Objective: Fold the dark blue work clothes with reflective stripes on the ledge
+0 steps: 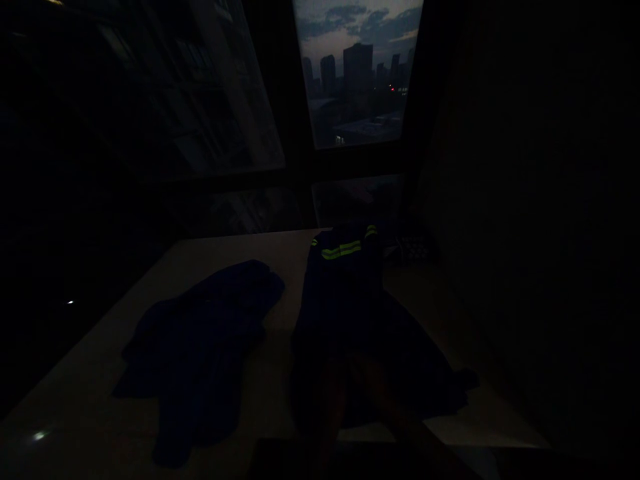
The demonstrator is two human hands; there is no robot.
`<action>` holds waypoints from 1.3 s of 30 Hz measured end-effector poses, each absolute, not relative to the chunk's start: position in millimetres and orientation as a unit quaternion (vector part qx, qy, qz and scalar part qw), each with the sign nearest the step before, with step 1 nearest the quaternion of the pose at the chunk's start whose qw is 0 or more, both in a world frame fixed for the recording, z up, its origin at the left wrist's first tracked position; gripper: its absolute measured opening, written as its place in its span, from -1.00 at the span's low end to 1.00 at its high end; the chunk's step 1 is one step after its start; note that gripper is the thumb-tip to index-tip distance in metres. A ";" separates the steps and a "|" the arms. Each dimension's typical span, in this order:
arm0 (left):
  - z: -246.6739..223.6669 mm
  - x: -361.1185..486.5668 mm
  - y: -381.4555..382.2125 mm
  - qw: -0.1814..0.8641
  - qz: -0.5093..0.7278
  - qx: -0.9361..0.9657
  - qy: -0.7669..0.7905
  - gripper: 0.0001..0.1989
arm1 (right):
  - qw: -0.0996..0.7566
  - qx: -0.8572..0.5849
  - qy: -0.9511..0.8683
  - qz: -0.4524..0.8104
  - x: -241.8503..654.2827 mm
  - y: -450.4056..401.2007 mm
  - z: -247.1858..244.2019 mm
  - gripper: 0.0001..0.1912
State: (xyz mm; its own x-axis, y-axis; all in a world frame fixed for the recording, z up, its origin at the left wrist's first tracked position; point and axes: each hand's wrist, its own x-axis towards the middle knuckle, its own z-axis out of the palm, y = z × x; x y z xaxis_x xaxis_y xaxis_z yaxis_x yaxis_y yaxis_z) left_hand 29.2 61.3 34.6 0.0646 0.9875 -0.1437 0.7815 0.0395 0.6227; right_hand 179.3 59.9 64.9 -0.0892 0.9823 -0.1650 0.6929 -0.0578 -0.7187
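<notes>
Very little light falls on this scene. A dark blue garment (345, 300) with yellow-green reflective stripes (341, 251) lies spread on a pale surface in front of me. My left hand (333, 380) and my right hand (366, 375) are close together at the lower middle of this garment. Both appear to touch the cloth, but their fingers are lost in the dark, so I cannot make out any grip. To the left, a second dark blue garment (205, 347) lies loosely crumpled, apart from my hands.
The pale table-like surface (280, 373) reaches back to a framed window (357, 73) showing buildings at dusk. A dark wall (525, 233) rises on the right. A dim patterned object (415, 248) sits at the back right corner.
</notes>
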 end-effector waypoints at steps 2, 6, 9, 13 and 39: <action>41.4 30.1 61.5 0.299 0.189 0.663 0.660 -0.59 | 0.239 -0.650 -0.636 0.340 184.4 58.0 60.9 -0.56; 54.8 21.9 60.5 0.319 0.229 0.644 0.656 -0.59 | 0.306 -0.684 -0.575 0.328 205.6 56.7 57.9 -0.52; 60.8 4.0 61.7 0.307 0.246 0.644 0.656 -0.60 | 0.361 -0.713 -0.502 0.330 236.5 57.1 64.4 -0.51; 61.6 -27.5 69.8 0.249 0.270 0.653 0.662 -0.61 | 0.384 -0.737 -0.460 0.312 285.0 53.1 81.0 -0.49; 43.2 50.5 130.2 0.270 0.243 0.718 0.593 -0.66 | 0.255 -0.643 -0.668 0.275 202.2 99.7 67.4 -0.59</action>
